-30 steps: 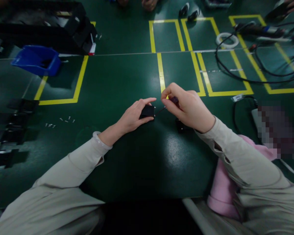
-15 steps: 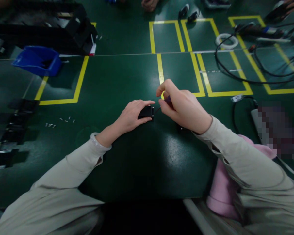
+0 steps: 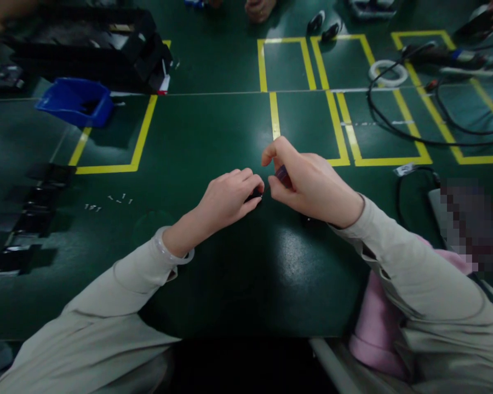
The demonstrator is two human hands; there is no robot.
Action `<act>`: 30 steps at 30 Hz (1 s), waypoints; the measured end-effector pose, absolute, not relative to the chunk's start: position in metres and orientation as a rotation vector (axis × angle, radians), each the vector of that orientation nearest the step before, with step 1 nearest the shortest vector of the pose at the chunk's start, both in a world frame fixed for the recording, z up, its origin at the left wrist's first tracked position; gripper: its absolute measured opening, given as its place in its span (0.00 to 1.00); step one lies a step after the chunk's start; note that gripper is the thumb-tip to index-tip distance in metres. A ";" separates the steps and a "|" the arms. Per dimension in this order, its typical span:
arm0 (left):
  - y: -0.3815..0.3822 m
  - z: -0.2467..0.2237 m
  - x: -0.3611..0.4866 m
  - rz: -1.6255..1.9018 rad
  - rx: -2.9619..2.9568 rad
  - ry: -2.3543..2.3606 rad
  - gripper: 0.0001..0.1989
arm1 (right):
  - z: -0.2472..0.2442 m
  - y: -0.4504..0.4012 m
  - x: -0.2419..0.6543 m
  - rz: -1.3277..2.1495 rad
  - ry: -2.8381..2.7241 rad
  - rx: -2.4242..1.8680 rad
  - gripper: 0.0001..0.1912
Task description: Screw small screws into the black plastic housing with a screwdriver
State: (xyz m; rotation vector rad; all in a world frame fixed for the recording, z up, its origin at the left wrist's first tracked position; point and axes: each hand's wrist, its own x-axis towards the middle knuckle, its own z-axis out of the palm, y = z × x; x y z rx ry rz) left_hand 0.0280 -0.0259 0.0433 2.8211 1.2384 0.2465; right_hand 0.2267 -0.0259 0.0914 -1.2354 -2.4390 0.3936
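Note:
My left hand (image 3: pixel 230 196) is closed around a small black block-shaped part (image 3: pixel 255 193) at the middle of the green table. Its fingers cover most of the part, and only the end facing right shows. My right hand (image 3: pixel 312 180) grips a screwdriver (image 3: pixel 283 175) by its dark reddish-purple handle. The thin shaft points left toward the exposed end of the black part; whether the tip touches it I cannot tell. Under my right wrist a small dark object (image 3: pixel 308 219) is mostly hidden.
Several small pale pieces (image 3: pixel 92 207) lie to the left, beyond them a row of black parts (image 3: pixel 35 221). A blue bin (image 3: pixel 76 104) and black trays (image 3: pixel 139 54) stand far left. Cables (image 3: pixel 378 112) and a white ring (image 3: pixel 388 73) lie far right. Another person's hand (image 3: pixel 259 10) is opposite.
The left fingers have curled further over the black part, leaving less of it showing. My right hand stays at the part with the screwdriver. The whole view has shifted slightly.

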 end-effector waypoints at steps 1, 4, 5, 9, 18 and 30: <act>-0.026 0.045 0.030 0.219 2.831 1.238 0.05 | 0.091 -0.026 0.227 0.401 -2.435 -1.231 0.13; -0.026 0.049 0.034 0.121 2.835 1.262 0.06 | 0.091 -0.025 0.228 0.403 -2.440 -1.228 0.08; -0.026 0.050 0.035 0.080 2.837 1.270 0.07 | 0.091 -0.025 0.228 0.399 -2.450 -1.230 0.08; -0.027 0.053 0.041 -0.059 2.863 1.290 0.09 | 0.091 -0.025 0.230 0.411 -2.497 -1.223 0.07; -0.027 0.057 0.043 -0.094 2.835 1.297 0.07 | 0.100 -0.014 0.253 0.392 -2.239 -1.099 0.06; -0.054 0.052 0.009 0.351 2.572 1.245 0.02 | 0.091 -0.007 0.241 0.394 -2.194 -1.245 0.05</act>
